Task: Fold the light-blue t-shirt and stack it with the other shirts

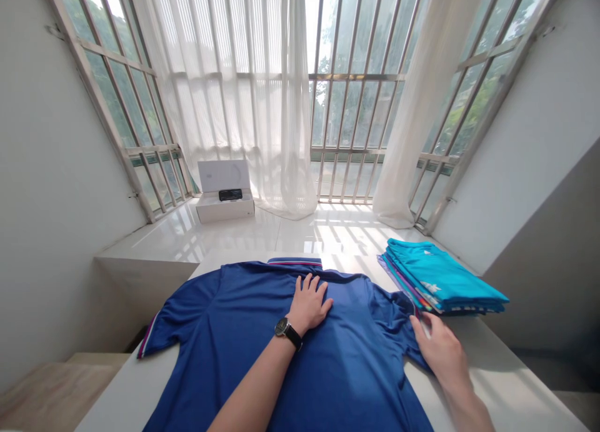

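A dark blue polo shirt (234,338) lies spread on the white table, its collar (295,261) at the far side and its lower part out of the frame. The left sleeve is laid out flat, with a striped cuff (149,337). My left hand (309,304), with a black-strapped watch on its wrist, rests flat on the upper middle of the shirt, fingers spread. At the right sleeve (398,310), which is bunched and creased, my right hand (443,347) pinches the cuff edge between thumb and fingers.
Beyond the right sleeve sits a stack of folded clothes (440,276), bright blue on top. A white box (225,210) with its lid raised holds a black device (230,195) on the tiled sill. White curtains (281,107) and barred windows stand behind.
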Motion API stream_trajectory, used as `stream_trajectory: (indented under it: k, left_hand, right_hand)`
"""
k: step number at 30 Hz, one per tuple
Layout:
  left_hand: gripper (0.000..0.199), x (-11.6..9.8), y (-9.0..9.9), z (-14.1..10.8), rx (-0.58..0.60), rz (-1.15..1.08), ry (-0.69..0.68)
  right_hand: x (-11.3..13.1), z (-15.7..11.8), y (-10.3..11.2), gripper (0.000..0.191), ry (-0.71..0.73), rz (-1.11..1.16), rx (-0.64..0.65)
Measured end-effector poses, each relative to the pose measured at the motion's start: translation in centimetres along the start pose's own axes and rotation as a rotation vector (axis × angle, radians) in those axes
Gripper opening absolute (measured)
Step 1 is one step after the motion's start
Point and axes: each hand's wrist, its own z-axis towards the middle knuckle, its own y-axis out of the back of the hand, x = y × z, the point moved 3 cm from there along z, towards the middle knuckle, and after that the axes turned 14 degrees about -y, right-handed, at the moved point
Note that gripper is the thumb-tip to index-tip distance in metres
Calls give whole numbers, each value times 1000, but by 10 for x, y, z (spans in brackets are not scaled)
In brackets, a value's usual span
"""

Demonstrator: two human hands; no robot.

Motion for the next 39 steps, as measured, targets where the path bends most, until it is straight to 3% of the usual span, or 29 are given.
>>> stream_trajectory:
  k: [3, 12, 20, 23, 25, 28, 31, 34, 39]
  left_hand:
    - [52, 0, 1, 0, -4, 3, 5]
    - [55, 0, -1, 0, 18, -19, 23]
    - [56, 1, 0, 0, 31, -44, 27]
    - [56, 1, 0, 0, 24, -60, 23]
    - [56, 2, 0, 0, 28, -65, 24]
    - [56, 2, -1, 0, 34, -65, 33]
    - [57, 2, 0, 0, 31, -74, 30]
    - [57, 2, 0, 0, 30, -83, 27]
    - [58, 1, 2, 0, 36, -85, 26]
  right_hand:
    - [-5, -2, 6, 62, -52, -92, 53]
    - [15, -20, 6, 61, 44, -275, 161]
    - [16, -20, 7, 48, 49, -257, 82]
    - [10, -14, 9, 38, 30, -76, 109]
    - [6, -10, 13, 35, -72, 186, 194]
    - [4, -12, 26, 58, -267, 675, 294]
    - [9, -19, 43, 88, -369, 995, 351]
    - [19, -23, 57, 100, -382, 1119, 429]
    - [32, -29, 63, 94, -399, 1159, 600]
